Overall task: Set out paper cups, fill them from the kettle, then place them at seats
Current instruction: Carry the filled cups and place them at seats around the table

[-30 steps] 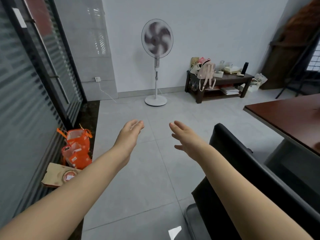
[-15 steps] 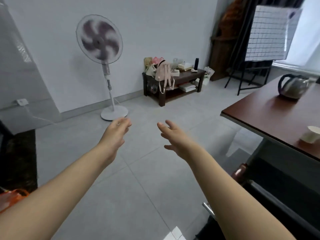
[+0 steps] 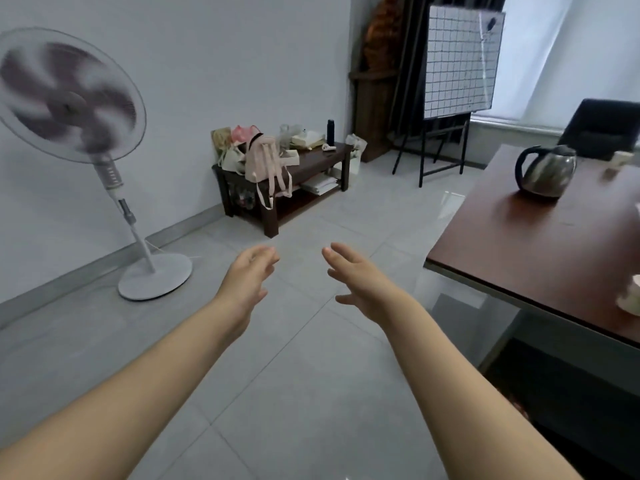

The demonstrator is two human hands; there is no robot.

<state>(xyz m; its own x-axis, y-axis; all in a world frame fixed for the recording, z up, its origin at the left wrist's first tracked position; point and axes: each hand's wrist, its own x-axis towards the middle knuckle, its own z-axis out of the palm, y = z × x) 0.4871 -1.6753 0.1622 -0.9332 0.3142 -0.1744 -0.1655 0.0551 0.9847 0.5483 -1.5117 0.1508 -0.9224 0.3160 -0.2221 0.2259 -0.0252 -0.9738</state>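
A steel kettle (image 3: 546,171) with a black handle stands on the dark red-brown table (image 3: 540,244) at the right. A white paper cup (image 3: 630,297) shows at the right frame edge on the table's near part, cut off by the frame. Another small pale cup (image 3: 621,157) sits beyond the kettle, blurred. My left hand (image 3: 247,282) and my right hand (image 3: 356,282) are stretched out over the floor, left of the table, fingers relaxed and holding nothing.
A standing fan (image 3: 72,109) is at the left by the wall. A low dark bench (image 3: 287,181) with a pink backpack and clutter stands against the wall. A grid whiteboard on an easel (image 3: 457,64) and a black chair (image 3: 602,128) are at the back right.
The view has swung right: the fan slid to the left edge, and the table, kettle and far chair came further into view. Both hands stay out in front, holding nothing.
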